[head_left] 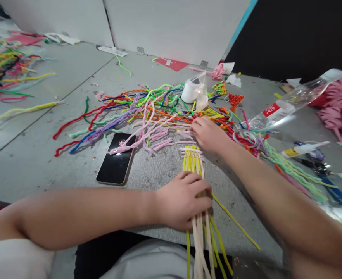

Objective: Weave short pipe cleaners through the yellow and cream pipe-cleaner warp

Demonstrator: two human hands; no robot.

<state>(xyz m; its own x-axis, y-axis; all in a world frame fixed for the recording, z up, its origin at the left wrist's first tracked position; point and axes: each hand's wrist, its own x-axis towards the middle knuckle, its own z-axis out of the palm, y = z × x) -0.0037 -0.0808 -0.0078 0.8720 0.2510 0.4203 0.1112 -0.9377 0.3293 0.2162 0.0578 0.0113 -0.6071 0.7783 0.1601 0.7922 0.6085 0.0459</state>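
Observation:
A small woven strip of yellow and cream yarn, crossed by short pale pink pieces at its top, lies flat on the table. My left hand is closed over the yarn strands below the weave; their loose ends hang past the table's front edge. Just beyond the strip, my right hand has its fingers curled together at the pile, beside short pale pink yarn pieces. Whatever its fingertips pinch is hidden from me.
A heap of multicoloured yarn spreads behind the strip. Left of it lies a phone under pink yarn ends. A white thread spool stands at the back. To the right are a plastic bottle, a glue tube and a pink yarn bundle.

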